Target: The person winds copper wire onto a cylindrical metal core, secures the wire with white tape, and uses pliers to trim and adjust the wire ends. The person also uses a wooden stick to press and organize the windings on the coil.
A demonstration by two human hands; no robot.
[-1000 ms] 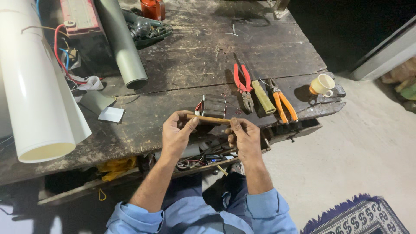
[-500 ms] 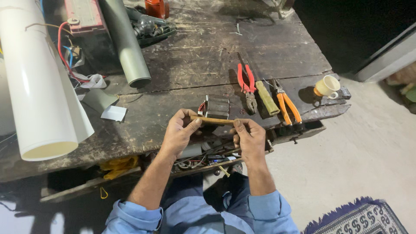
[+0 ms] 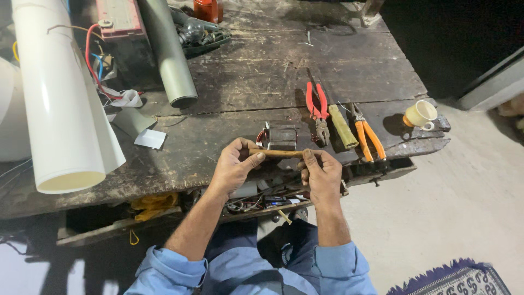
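Hands: left hand (image 3: 233,165) and right hand (image 3: 322,173) each grip an end of a brown stick (image 3: 277,154), held level as before, just above a motor core (image 3: 279,136).

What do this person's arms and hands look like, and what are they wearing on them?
Both hands are bare: the left hand and the right hand wear no gloves, and no rings or watch can be made out. The forearms are uncovered. Light blue shirt sleeves are pushed up and bunched in soft folds near the elbows, the left sleeve and the right sleeve alike.
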